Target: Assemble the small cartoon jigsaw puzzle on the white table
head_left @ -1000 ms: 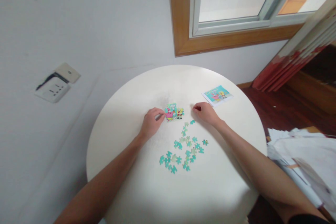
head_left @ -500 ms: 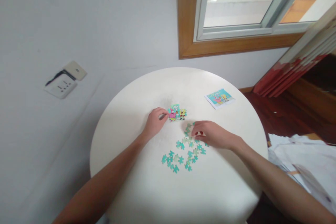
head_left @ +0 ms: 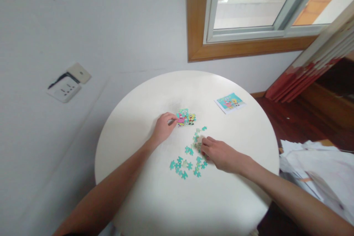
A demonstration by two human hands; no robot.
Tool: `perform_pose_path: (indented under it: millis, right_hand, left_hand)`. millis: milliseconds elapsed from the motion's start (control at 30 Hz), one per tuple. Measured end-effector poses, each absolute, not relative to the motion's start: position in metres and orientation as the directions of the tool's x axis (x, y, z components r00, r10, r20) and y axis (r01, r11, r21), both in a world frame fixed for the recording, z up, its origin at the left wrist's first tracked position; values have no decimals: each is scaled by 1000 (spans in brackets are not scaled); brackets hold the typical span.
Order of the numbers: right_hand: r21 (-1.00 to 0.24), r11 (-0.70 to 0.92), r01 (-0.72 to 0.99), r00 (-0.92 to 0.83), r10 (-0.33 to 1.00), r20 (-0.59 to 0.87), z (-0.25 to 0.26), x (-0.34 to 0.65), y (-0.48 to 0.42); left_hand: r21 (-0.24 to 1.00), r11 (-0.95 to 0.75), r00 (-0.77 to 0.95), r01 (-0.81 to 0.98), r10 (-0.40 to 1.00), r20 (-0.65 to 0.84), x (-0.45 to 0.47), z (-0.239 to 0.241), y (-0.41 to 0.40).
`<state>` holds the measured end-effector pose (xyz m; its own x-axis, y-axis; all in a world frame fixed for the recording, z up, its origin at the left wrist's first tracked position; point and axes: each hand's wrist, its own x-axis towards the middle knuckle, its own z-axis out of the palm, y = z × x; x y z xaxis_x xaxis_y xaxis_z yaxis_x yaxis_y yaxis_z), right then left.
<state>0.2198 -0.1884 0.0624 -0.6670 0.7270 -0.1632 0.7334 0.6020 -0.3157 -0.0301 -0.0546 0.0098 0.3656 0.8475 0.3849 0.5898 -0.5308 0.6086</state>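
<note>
A small joined patch of a cartoon jigsaw (head_left: 186, 117) lies near the middle of a round white table (head_left: 155, 199). My left hand (head_left: 163, 128) rests beside it, fingertips pinching its left edge. Several loose teal pieces (head_left: 184, 164) are scattered nearer to me. My right hand (head_left: 218, 152) lies palm down over the right part of that scatter, fingertips touching pieces; whether it grips one I cannot tell. A printed reference card (head_left: 229, 102) lies at the table's far right.
The table stands against a grey wall with a wall socket (head_left: 66, 84) at left and a wood-framed window (head_left: 243, 11) above. A striped curtain (head_left: 312, 66) hangs at right. White papers (head_left: 318, 166) are piled beside the table on the right.
My right hand came back from beside the joined patch to the loose pieces, then slid lower over them. My left hand stayed on the patch.
</note>
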Motion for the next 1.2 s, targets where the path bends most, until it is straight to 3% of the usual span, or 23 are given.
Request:
perform_pose_path:
  millis: [267, 633, 1000, 1200]
  right_hand:
    - [-245, 675, 696, -717, 676, -172, 57, 219, -190]
    - [-230, 579, 782, -612, 782, -113, 50, 215, -196]
    - [-164, 638, 752, -656, 748, -100, 45, 212, -199]
    - [-272, 608, 746, -653, 748, -117, 50, 215, -200]
  left_hand:
    - [631, -517, 356, 578, 856, 374, -30, 10, -54]
    - [642, -499, 351, 581, 866, 356, -30, 11, -55]
    - [627, -512, 355, 586, 859, 369, -30, 13, -55]
    - [618, -522, 365, 588, 853, 374, -30, 11, -54]
